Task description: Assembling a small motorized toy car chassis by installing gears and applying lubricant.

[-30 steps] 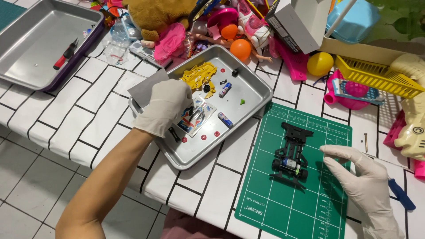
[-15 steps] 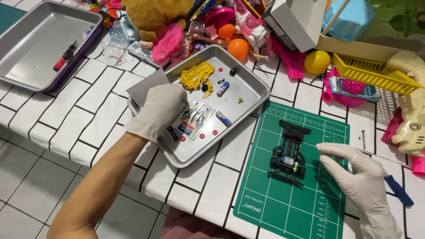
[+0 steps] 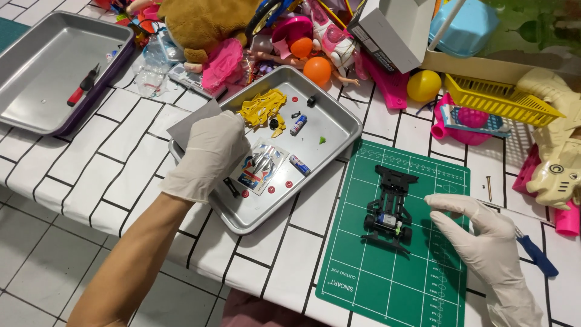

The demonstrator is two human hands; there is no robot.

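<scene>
From the head view, the toy car chassis is lying flat on the green cutting mat, its long axis running up and down the mat with a slight lean, the wider black bumper end pointing away from the person. The right hand, gloved in white, is hovering just beside the chassis on its right, not touching it; wrist low, fingers arched, its grip loosely curled with thumb and forefinger near each other but pinching nothing. The left hand, also gloved, is reaching forward with the forearm stretched across the tiled counter, palm down inside the metal tray. Its fingertips are hidden beneath the palm, so whether its grip is closing on anything I cannot tell. It is lying beside a yellow plastic body shell and a sticker sheet.
</scene>
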